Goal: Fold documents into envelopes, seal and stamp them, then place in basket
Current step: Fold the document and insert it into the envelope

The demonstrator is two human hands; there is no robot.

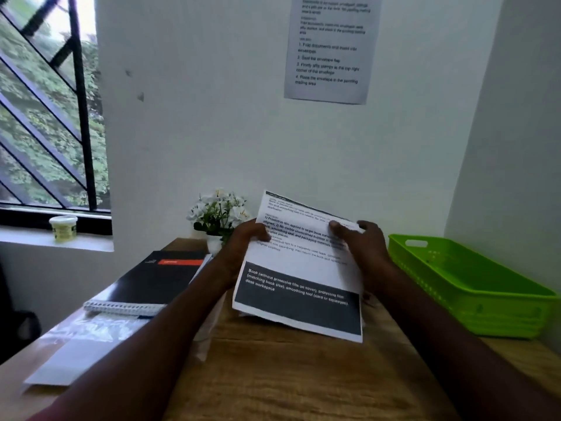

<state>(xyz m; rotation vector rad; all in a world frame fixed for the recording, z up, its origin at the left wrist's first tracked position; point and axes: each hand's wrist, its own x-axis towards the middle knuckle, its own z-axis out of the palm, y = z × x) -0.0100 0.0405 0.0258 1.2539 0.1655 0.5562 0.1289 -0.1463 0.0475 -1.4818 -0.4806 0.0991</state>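
While I hold the sheet [299,268] up above the desk [273,375], my left hand [247,238] pinches its left edge and my right hand [361,241] curls over the top right. For a clean fold I should match corners before creasing. The basket [473,287] sits near on the right, a notebook [151,281] on the left; bare desk lies below.

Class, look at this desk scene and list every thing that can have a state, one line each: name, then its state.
Document: unfolded, held up off the desk, tilted.
Left hand: grips the document's left edge.
Right hand: grips the document's right edge, fingers across the print.
Green basket: upright on the desk, no envelope visible inside.
Spiral notebook: closed, lying flat.
Jar on the windowsill: lid on.
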